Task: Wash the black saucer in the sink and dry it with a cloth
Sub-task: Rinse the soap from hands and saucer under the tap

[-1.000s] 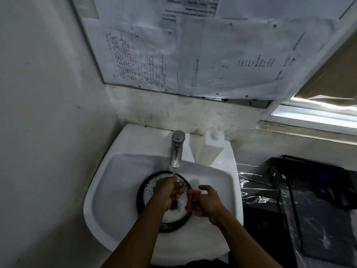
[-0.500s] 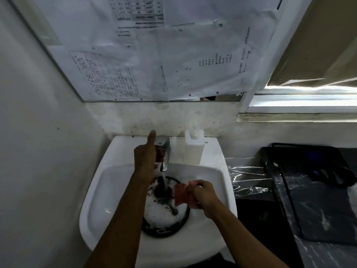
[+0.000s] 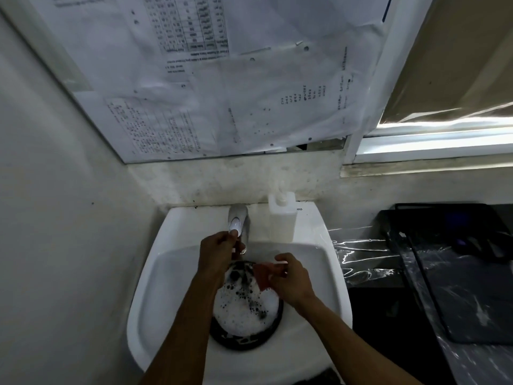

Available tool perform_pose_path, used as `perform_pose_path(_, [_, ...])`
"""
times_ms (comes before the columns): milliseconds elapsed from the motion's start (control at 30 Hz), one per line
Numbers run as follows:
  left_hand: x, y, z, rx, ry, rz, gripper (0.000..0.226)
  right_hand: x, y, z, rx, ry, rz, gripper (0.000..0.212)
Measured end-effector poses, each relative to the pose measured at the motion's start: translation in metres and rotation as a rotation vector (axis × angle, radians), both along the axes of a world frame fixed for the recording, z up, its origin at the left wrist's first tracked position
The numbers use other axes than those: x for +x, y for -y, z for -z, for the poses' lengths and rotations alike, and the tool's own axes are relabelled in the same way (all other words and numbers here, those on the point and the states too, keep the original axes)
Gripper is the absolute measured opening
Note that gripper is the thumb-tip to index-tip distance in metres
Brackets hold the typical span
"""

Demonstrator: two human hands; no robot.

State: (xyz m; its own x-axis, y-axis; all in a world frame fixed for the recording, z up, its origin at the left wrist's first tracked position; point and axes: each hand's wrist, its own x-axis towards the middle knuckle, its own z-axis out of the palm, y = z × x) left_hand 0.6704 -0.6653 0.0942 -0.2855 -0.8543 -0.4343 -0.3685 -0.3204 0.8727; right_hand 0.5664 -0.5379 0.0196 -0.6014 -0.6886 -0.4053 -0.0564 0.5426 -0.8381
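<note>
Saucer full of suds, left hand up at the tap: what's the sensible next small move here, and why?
Probably bring the left hand down from the tap to steady the black saucer, then scrub. The saucer lies in the sink covered in foam, and the right hand already pinches a red sponge above its rim. Whether water runs now cannot be told.
</note>
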Motion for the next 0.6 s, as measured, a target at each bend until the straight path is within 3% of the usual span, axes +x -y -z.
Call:
perform_pose_path(133, [-0.002, -0.017, 0.021, -0.283, 0.008, -0.121, 0.035, 0.0, -0.007, -0.005, -0.057, -0.045, -0.006, 0.048])
perform_pose_path(200, [0.001, -0.039, 0.031, -0.312, 0.022, -0.242, 0.038, -0.004, -0.013, -0.01, -0.088, 0.006, 0.072, 0.041])
perform_pose_path(267, [0.004, -0.059, 0.042, -0.213, 0.021, -0.257, 0.024, -0.011, -0.022, -0.015, -0.103, 0.104, 0.163, 0.028])
perform_pose_path(367, [-0.005, -0.076, 0.054, 0.011, 0.077, -0.021, 0.003, -0.025, -0.036, -0.017, -0.127, 0.25, 0.254, 0.023])
perform_pose_path(467, [-0.029, -0.089, 0.052, 0.183, 0.02, 0.16, 0.008, -0.041, -0.057, -0.019, -0.155, 0.404, 0.334, 0.025])
perform_pose_path(600, [-0.073, -0.104, 0.042, 0.135, 0.006, 0.253, 0.011, -0.069, -0.098, -0.023, -0.167, 0.394, 0.393, 0.02])
